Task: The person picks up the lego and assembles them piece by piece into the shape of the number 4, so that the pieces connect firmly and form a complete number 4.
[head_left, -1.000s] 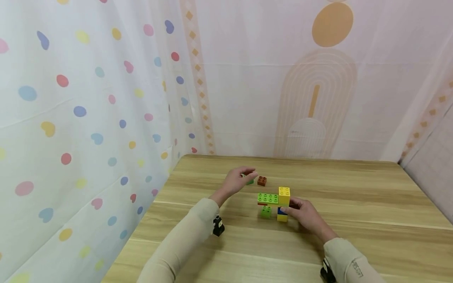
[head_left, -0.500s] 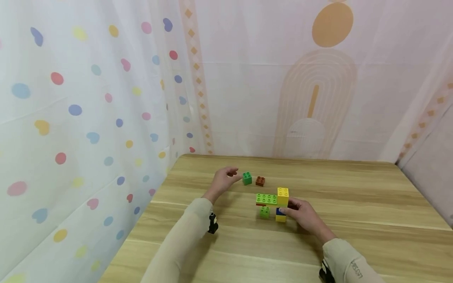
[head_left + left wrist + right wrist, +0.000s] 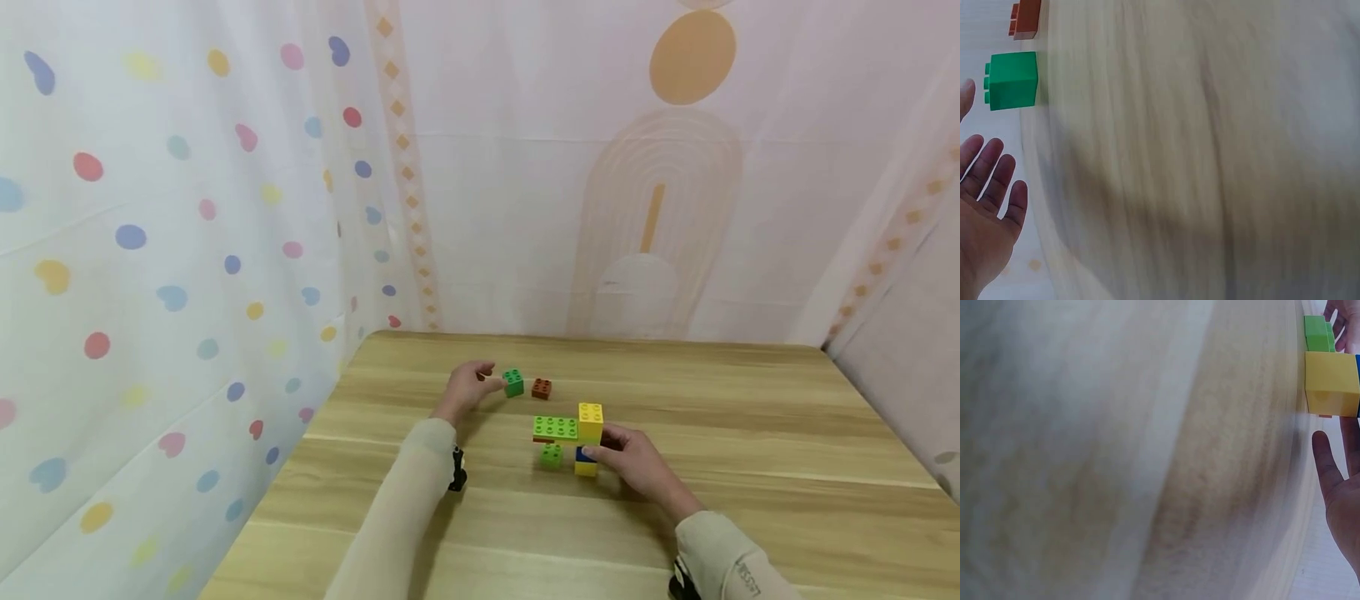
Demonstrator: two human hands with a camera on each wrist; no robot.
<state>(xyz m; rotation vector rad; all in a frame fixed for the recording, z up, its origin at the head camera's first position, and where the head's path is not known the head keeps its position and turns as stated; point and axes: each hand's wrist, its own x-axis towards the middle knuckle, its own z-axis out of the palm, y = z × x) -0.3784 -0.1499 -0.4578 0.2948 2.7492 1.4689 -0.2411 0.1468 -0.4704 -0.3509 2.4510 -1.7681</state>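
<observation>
In the head view my left hand (image 3: 467, 390) is just left of a green brick (image 3: 513, 383), its thumb tip close to that brick. The left wrist view has this hand's fingers (image 3: 996, 178) spread, apart from the green brick. My right hand (image 3: 637, 463) pinches a built brick structure, thumb against its blue brick (image 3: 583, 454). A tall yellow brick (image 3: 590, 422) tops the structure, and a light-green eight-stud brick (image 3: 555, 427) extends left with red below it. Lower down are a small light-green brick (image 3: 551, 456) and a yellow brick (image 3: 586, 469). The right fingers behind are partly hidden.
A reddish-brown brick (image 3: 542, 388) lies right of the green one. Everything stands on a wood-grain table (image 3: 750, 433), with a patterned curtain (image 3: 510, 208) behind and on the left. Black devices are worn at both wrists.
My left hand has drawn back to the left from over the green brick, which now shows fully. The right hand keeps its hold on the structure. The head view has shifted slightly.
</observation>
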